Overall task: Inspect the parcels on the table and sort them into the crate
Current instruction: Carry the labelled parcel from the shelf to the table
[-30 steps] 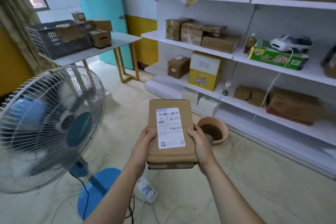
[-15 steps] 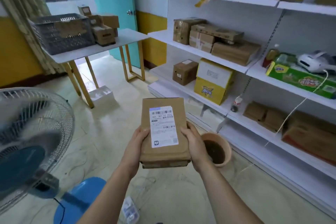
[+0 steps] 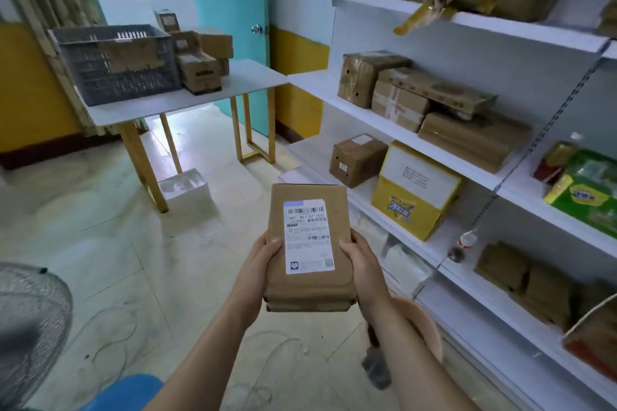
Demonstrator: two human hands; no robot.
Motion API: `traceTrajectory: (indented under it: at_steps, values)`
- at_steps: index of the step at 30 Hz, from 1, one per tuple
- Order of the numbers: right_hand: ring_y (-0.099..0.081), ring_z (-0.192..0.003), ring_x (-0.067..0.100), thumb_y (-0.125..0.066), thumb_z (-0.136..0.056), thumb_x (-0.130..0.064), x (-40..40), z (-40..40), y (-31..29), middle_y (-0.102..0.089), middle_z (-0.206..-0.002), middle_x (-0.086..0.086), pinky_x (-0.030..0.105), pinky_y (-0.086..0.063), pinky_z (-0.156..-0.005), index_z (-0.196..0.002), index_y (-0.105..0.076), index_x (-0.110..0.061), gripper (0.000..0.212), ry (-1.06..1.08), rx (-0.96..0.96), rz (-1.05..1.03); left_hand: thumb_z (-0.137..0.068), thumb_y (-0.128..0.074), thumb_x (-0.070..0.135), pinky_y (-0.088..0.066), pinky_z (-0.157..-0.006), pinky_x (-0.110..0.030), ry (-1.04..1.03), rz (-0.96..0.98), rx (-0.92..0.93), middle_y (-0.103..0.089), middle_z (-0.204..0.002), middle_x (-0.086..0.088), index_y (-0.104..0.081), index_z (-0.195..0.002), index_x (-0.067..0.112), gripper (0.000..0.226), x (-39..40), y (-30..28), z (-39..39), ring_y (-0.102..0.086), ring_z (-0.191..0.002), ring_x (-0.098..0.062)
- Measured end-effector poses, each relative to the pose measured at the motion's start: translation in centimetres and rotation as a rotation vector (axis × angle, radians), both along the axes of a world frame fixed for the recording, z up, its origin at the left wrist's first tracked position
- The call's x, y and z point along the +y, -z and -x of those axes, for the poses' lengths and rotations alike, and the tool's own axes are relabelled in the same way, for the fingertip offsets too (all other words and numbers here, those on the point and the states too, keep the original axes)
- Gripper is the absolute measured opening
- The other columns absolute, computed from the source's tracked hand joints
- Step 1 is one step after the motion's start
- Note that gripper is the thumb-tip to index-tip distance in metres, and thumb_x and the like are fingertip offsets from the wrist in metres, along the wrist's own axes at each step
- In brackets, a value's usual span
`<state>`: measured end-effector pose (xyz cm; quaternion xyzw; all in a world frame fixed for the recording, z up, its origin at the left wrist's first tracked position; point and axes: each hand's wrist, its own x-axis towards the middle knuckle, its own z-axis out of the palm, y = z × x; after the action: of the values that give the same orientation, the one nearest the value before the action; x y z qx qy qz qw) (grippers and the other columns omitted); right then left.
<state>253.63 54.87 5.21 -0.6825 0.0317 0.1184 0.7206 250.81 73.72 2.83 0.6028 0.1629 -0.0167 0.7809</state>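
Right now I hold a brown cardboard parcel (image 3: 309,245) out in front of me, label side up, with my left hand (image 3: 256,272) curled round its left edge and my right hand (image 3: 362,269) curled round its right edge, thumbs lying on the top face beside the white shipping label (image 3: 307,235). It hangs in the air above the tiled floor, well apart from the table (image 3: 207,93) at the far left of the room. On that table stands the dark grey crate (image 3: 117,65), with brown cardboard showing through its slotted wall, and just beside it, to its right, a cluster of small parcels (image 3: 200,60) stacked against one another. Between me and the table lies open floor with a white block (image 3: 183,188) sitting near the table's yellow legs. At my lower left the wire guard of a fan (image 3: 31,327) juts in, with its blue base (image 3: 127,392) below it. To my right run white shelves (image 3: 384,110) loaded with cardboard boxes, a yellow carton (image 3: 414,200) and a green package (image 3: 587,193). Just under my right forearm a pinkish pot (image 3: 422,324) sits on the floor, partly hidden by the arm. A teal door (image 3: 230,10) stands behind the table.
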Motion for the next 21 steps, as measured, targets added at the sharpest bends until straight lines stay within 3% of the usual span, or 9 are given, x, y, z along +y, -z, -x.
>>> traceTrajectory:
  at_steps: [9, 14, 21]
  values:
    - [-0.073, -0.095, 0.007, -0.049, -0.103, -0.029, 4.2, -13.4, -1.2, -0.075, -0.110, -0.011, 0.024, -0.056, -0.069, -0.123, -0.064, -0.036, 0.025, -0.055, -0.018, 0.008, -0.105, -0.051, 0.036, -0.052, -0.105, -0.049, -0.052, -0.002, -0.024, -0.076, -0.122, -0.003, -0.062, -0.133, 0.021, 0.033, 4.0, -1.4, -12.0, -0.072, -0.114, -0.026]
    - [-0.073, -0.102, 0.015, -0.049, -0.103, -0.029, 6.5, -20.0, -1.3, -0.075, -0.110, -0.008, 0.040, -0.061, -0.084, -0.120, -0.066, -0.036, 0.025, -0.111, -0.037, -0.021, -0.105, -0.051, 0.035, -0.054, -0.099, -0.047, -0.106, 0.001, -0.026, -0.076, -0.122, -0.005, -0.061, -0.134, 0.022, 0.033, 6.3, -1.5, -18.0, -0.072, -0.114, -0.029]
    - [-0.072, -0.105, 0.021, -0.049, -0.103, -0.034, 9.5, -30.4, 0.2, -0.075, -0.114, -0.005, 0.051, -0.060, -0.091, -0.123, -0.066, -0.036, 0.026, -0.210, -0.016, -0.036, -0.106, -0.051, 0.036, -0.053, -0.102, -0.050, -0.170, -0.031, -0.027, -0.075, -0.123, -0.006, -0.060, -0.135, 0.024, 0.034, 8.7, -0.7, -26.5, -0.071, -0.115, -0.031]
